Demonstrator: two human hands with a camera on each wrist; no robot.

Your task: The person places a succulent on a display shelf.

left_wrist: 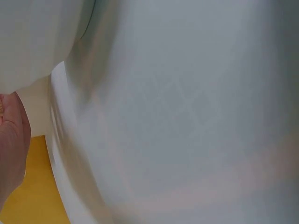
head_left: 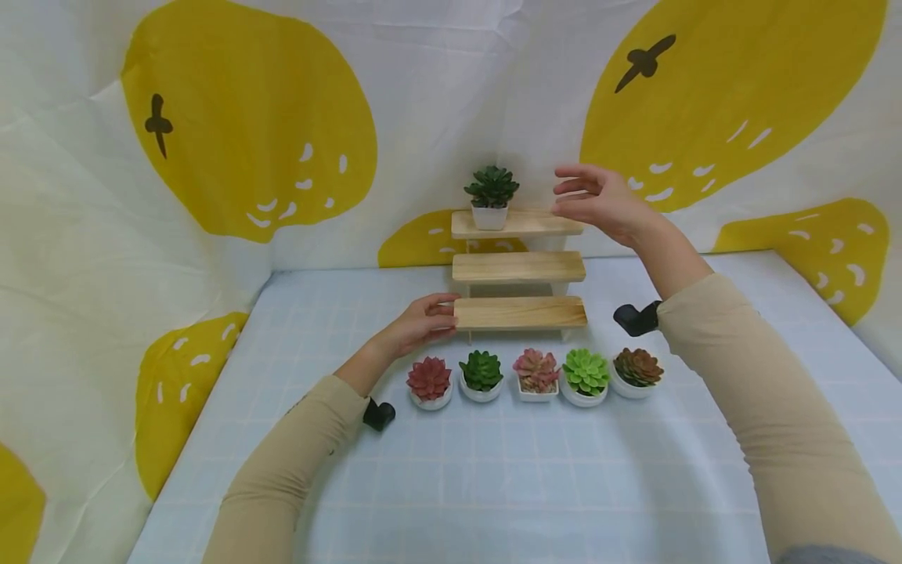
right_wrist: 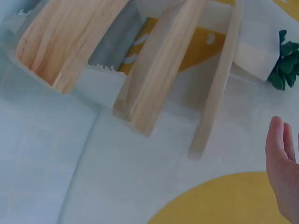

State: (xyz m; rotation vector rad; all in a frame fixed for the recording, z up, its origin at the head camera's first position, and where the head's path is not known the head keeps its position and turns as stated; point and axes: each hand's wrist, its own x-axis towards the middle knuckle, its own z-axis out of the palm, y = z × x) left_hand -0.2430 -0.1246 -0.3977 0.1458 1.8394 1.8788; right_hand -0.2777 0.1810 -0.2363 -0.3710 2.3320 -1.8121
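Observation:
A three-tier wooden display stand (head_left: 519,313) stands against the back cloth. My left hand (head_left: 423,323) holds the left end of its lowest board, fingers at the board's edge; the left wrist view shows only part of this hand (left_wrist: 14,140) at its left edge. On the left part of the top board sits a dark green succulent (head_left: 491,188) in a white square pot. My right hand (head_left: 602,202) hovers by the right end of the top board, fingers loosely extended and holding nothing. The right wrist view shows this hand (right_wrist: 282,168) beyond the board ends.
In front of the stand is a row of potted succulents: dark red (head_left: 429,380), green (head_left: 482,371), pink (head_left: 537,370), bright green (head_left: 586,372) and brown (head_left: 637,368). A pale checked cloth (head_left: 451,486) covers the table. Yellow-patterned fabric (head_left: 437,102) hangs behind.

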